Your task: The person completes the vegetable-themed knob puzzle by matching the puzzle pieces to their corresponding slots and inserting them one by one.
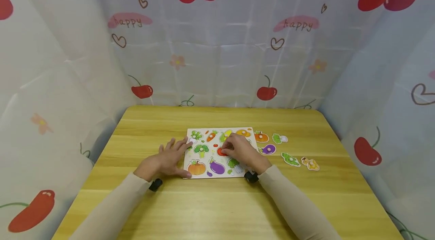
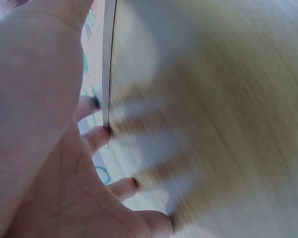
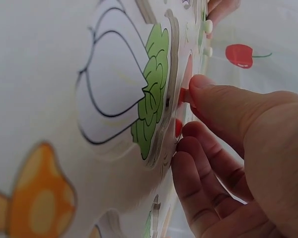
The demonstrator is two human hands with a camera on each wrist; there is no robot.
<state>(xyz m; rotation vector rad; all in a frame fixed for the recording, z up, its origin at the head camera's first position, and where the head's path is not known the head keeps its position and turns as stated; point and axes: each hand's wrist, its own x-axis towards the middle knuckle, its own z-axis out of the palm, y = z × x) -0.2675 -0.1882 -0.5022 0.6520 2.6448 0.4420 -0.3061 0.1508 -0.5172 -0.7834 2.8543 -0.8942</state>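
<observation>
A vegetable puzzle board (image 1: 217,177) lies flat on the table. My right hand (image 1: 242,151) leans over it from the right. Between thumb and fingers it pinches the peg (image 3: 186,95) of a red tomato piece (image 1: 221,152), which sits over the middle of the board. My left hand (image 1: 168,158) is spread at the board's left side, fingers apart, with fingertips at the board's edge (image 2: 108,64) and others on the tabletop. Pegged pieces such as the broccoli (image 1: 201,150) and carrot (image 1: 212,136) lie in the board. The pumpkin picture (image 1: 196,168) and eggplant picture (image 1: 217,168) show no pegs.
Loose pieces lie right of the board: a pumpkin (image 1: 261,137), a leafy green-and-white vegetable (image 1: 279,138), an eggplant (image 1: 269,149), a long green vegetable (image 1: 290,159) and a yellow-orange piece (image 1: 310,164). Cherry-print curtains (image 1: 217,62) enclose the wooden table (image 1: 210,209).
</observation>
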